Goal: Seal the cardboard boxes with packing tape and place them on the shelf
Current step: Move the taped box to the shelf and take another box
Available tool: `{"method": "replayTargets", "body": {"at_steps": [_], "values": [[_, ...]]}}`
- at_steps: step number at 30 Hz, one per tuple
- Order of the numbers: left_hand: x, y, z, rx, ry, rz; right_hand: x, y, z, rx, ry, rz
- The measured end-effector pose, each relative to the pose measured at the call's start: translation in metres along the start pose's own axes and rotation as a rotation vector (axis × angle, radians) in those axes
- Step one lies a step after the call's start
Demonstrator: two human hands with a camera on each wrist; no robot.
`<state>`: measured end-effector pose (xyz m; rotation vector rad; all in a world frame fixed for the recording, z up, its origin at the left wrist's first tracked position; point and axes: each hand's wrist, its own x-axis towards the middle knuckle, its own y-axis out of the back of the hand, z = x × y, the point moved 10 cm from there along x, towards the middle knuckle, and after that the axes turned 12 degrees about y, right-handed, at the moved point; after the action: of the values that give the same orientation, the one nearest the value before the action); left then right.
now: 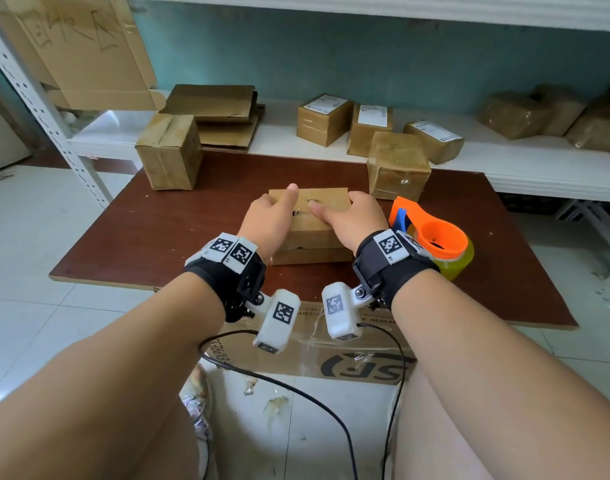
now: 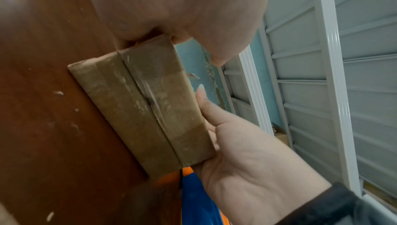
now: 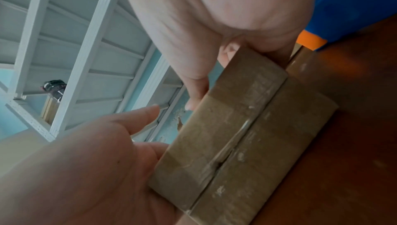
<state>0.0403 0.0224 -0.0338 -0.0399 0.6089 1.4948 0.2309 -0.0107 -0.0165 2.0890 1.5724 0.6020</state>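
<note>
Both bare forearms reach forward side by side, each wrist wrapped in a black band carrying white marker blocks. The left hand (image 1: 267, 216) grips the left end of a small box (image 1: 314, 230), thumb stretched across its top, fingers (image 3: 146, 115) lying along the far side. The right hand (image 1: 352, 216) grips the right end, thumb flat on top, fingers (image 2: 201, 96) past the edge

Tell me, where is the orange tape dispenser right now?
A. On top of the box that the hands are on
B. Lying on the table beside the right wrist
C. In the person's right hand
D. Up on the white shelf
B: the orange tape dispenser lies on the table beside the right wrist, while the right hand and the left hand are both on the box.
</note>
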Motion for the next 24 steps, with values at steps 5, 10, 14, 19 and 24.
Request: {"method": "replayTargets", "body": {"at_steps": [5,10,14,19,24], "values": [[-0.003,0.000,0.002,0.002,-0.063,0.014,0.005,0.010,0.005,-0.009,-0.010,0.058],[-0.002,0.003,0.005,0.154,-0.127,0.098,0.003,0.013,0.014,0.046,-0.127,0.070],[0.008,0.002,0.006,0.214,-0.170,0.144,-0.001,0.010,0.013,0.089,-0.143,0.018],[0.015,0.009,0.008,0.202,-0.196,0.181,0.005,0.001,0.013,0.039,-0.125,-0.029],[0.008,0.011,0.006,0.185,-0.183,0.171,0.006,0.001,0.003,-0.146,-0.079,-0.025]]}}
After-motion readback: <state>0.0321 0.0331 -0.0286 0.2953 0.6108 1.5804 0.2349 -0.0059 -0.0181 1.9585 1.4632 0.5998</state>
